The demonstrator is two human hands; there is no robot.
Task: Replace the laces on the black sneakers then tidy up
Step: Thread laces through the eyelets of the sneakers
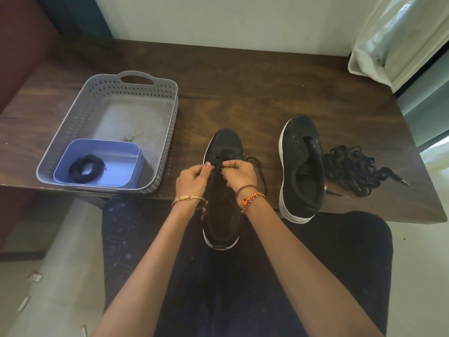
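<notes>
At the near edge of the wooden table (243,88), the left hand (192,178) and right hand (239,175) each pinch the black lace (257,166) over the near sneaker (224,144), beside the unlaced sneaker (302,166).

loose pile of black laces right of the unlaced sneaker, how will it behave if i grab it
The pile of laces lies in tangled loops, so it is probably floppy and light. Grabbed in one spot, the strands will likely trail and dangle. Its metal-tipped end sits near the table edge and might slip off.

dark wood table (243,76) | pale wall (218,18) | white curtain (401,37) right | light floor (56,276)
</notes>
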